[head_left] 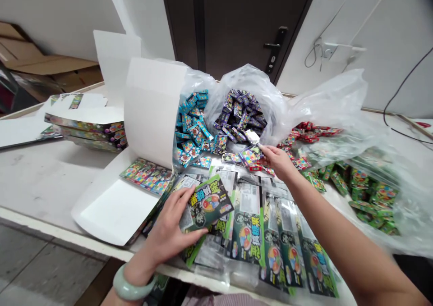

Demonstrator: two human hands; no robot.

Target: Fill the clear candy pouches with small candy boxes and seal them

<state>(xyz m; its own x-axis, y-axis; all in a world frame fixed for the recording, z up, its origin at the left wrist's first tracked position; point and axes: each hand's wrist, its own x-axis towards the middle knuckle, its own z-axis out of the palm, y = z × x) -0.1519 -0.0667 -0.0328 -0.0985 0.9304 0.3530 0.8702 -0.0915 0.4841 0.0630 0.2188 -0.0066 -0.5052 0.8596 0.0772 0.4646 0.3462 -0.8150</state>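
Observation:
My left hand (171, 222), with a pale green bangle on its wrist, grips a black and green candy pouch (211, 200) between thumb and fingers. It is held over several similar pouches (248, 234) lying along the table's front. My right hand (277, 159) is closed with its fingertips on small printed candy boxes (252, 155), at the mouth of a clear bag of purple boxes (241, 112). One box there shows a white face (252, 137). How many boxes the fingers hold is hidden. Blue boxes (194, 132) lie left of the purple ones.
Right of my right hand are red boxes (309, 132) and green boxes (372, 193) in clear plastic bags. At left stands an open white carton (152, 107) with a row of boxes (147, 175) inside. Stacked printed cartons (91, 132) sit farther left on the table (27, 184).

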